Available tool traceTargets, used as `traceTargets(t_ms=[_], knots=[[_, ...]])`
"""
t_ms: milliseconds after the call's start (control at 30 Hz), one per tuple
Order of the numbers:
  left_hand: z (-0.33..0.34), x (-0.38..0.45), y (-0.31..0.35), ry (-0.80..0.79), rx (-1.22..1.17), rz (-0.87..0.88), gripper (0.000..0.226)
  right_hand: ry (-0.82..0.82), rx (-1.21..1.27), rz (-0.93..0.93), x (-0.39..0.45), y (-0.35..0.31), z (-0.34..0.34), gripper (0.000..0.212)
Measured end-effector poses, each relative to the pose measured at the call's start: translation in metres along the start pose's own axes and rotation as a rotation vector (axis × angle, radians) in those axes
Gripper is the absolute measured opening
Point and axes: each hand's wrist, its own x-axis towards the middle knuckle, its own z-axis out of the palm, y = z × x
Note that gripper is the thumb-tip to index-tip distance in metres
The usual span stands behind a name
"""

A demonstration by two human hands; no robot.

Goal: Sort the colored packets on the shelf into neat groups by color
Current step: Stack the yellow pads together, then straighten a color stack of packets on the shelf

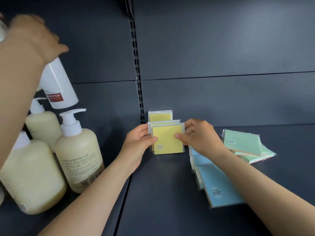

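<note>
Several yellow packets (pixel 167 139) stand upright in a row on the dark shelf (pixel 162 193), near the back wall. My left hand (pixel 138 143) grips the left edge of the front yellow packets, thumb on the face. My right hand (pixel 199 135) pinches their right edge. Another yellow packet (pixel 160 115) stands behind them against the wall. Blue packets (pixel 216 183) lie in a loose pile to the right, partly under my right forearm. Green packets (pixel 245 147) lie stacked further right.
Cream pump bottles (pixel 78 150) stand at the left of the shelf. Another person's arm (pixel 20 68) reaches in at the upper left and holds a white bottle (pixel 58 86) tilted above them. A slotted upright (pixel 138 74) runs down the back wall.
</note>
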Motion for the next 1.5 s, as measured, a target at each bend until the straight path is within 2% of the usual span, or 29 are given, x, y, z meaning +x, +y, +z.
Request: traceTargets(t_ms=[100, 233, 333, 433, 600, 700, 933, 1100, 1233, 1367, 1500], knots=[[-0.002, 0.001, -0.005, -0.058, 0.076, 0.004, 0.042, -0.082, -0.033, 0.031, 0.002, 0.004, 0.005, 0.034], [-0.002, 0.001, -0.009, -0.086, 0.260, 0.036, 0.041, -0.212, -0.062, 0.029, 0.006, 0.010, 0.014, 0.020], [-0.001, 0.001, -0.011, -0.044, 0.338, 0.074, 0.038, -0.190, -0.064, 0.039, 0.010, 0.009, 0.018, 0.018], [0.002, 0.006, -0.014, 0.081, 0.312, 0.130, 0.038, -0.152, -0.024, 0.062, 0.019, 0.003, 0.021, 0.018], [0.008, 0.039, -0.023, 0.246, 0.312, 0.165, 0.036, -0.095, -0.110, 0.077, 0.050, -0.011, 0.031, 0.010], [0.010, 0.062, -0.031, 0.307, 0.357, 0.165, 0.035, -0.075, -0.146, 0.120, 0.068, -0.010, 0.037, 0.013], [0.006, 0.085, -0.041, 0.365, 0.369, 0.116, 0.027, -0.077, -0.149, 0.170, 0.090, -0.001, 0.045, 0.022], [0.008, 0.088, -0.041, 0.380, 0.413, 0.118, 0.021, -0.082, -0.151, 0.172, 0.092, 0.000, 0.039, 0.017], [0.009, 0.088, -0.037, 0.405, 0.457, 0.104, 0.020, -0.080, -0.193, 0.151, 0.084, -0.009, 0.015, 0.032], [0.012, 0.077, -0.035, 0.353, 0.633, 0.130, 0.027, -0.144, -0.227, 0.108, 0.047, -0.015, -0.044, 0.019], [0.027, 0.053, -0.015, 0.349, 0.721, 0.160, 0.040, -0.280, -0.256, 0.111, 0.000, -0.009, -0.087, 0.021]])
